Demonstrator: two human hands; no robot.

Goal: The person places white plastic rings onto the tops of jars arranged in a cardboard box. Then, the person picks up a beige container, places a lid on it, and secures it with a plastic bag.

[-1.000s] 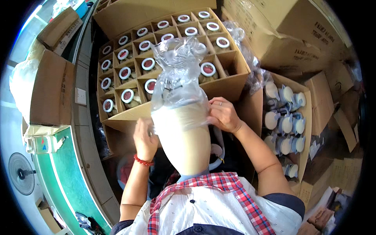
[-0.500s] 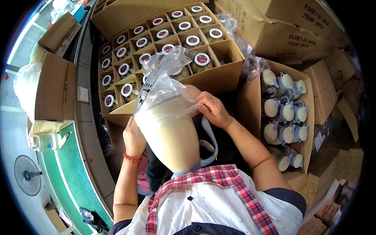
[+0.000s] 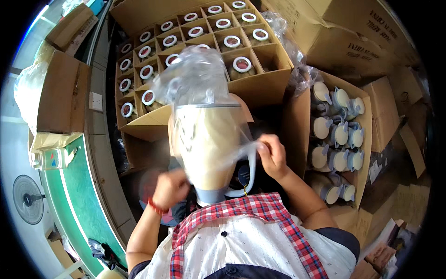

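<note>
A cream vacuum jug (image 3: 211,139) with a grey-blue base and handle stands in front of my body, its base toward me. A clear plastic bag (image 3: 197,69) covers its upper part and most of its body; its loose end bunches beyond the jug. My right hand (image 3: 273,156), right of the handle, pinches the bag's edge and stretches it outward. On the other side, my left hand (image 3: 172,188) is closed low beside the jug, seemingly on the bag's edge; motion blurs its fingertips. A dark round tag hangs by the handle.
Ahead stands a partitioned carton (image 3: 260,86) of bottle-like flask liners with white rings. Another carton (image 3: 295,139) on the right holds several cream jugs. Stacked boxes (image 3: 325,42) rise behind it. A green-topped table (image 3: 86,195) and a fan (image 3: 29,200) are at left.
The bag has come down over the jug toward its base. Both hands have moved nearer to me along its sides, and the jug sits more upright in view.
</note>
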